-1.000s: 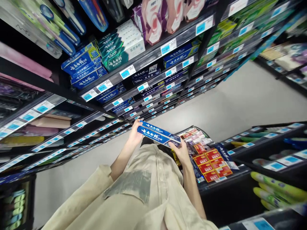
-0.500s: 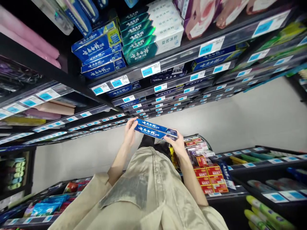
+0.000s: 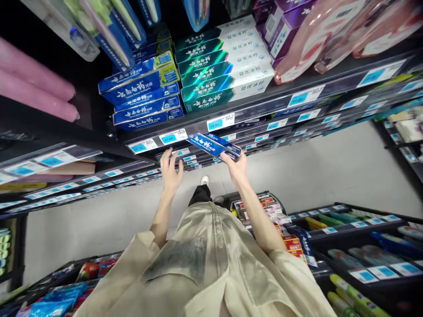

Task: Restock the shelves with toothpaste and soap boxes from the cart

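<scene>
My right hand (image 3: 236, 167) grips blue toothpaste boxes (image 3: 211, 146) by their right end; two long boxes seem to lie together, tilted, just in front of the shelf edge. Apart from them, my left hand (image 3: 171, 169) has its fingers spread and holds nothing, close to the price labels of the lower shelves. Above, blue toothpaste boxes with yellow-green ends (image 3: 142, 94) are stacked on the shelf. Beside that stack sits a row of green and white toothpaste boxes (image 3: 228, 66).
A shelf edge with price labels (image 3: 220, 122) runs across in front of me. Purple boxes (image 3: 287, 26) and pink packs (image 3: 307, 44) stand at the upper right. A filled basket or cart (image 3: 269, 207) and red boxes (image 3: 294, 246) are by my right arm. Grey floor (image 3: 317, 167) shows below.
My left hand has let go of the toothpaste boxes and opened. My right hand has carried them up towards the shelf. The view has moved closer to the shelf.
</scene>
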`<action>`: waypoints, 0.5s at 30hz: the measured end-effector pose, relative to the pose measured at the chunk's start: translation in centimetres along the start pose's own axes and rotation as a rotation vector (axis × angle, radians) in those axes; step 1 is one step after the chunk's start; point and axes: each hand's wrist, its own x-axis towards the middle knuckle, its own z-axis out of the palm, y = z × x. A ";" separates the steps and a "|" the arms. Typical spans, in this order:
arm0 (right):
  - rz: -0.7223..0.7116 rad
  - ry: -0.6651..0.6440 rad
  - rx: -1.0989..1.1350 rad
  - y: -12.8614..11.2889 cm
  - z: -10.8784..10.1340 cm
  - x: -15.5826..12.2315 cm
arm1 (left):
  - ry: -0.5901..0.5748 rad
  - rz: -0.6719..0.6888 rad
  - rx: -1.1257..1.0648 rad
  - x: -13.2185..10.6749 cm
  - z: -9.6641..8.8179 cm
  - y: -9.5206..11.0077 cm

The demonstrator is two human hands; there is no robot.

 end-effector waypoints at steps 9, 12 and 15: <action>-0.246 -0.251 -0.192 1.3 6.6 6.4 | -0.063 -0.076 0.295 6.4 0.0 -3.9; -0.360 -0.330 -0.281 2.5 8.1 7.9 | -0.117 -0.072 0.354 8.5 -0.6 -4.9; -0.482 -0.386 -0.300 3.9 9.3 8.9 | -0.215 -0.095 0.449 10.9 -1.5 -5.1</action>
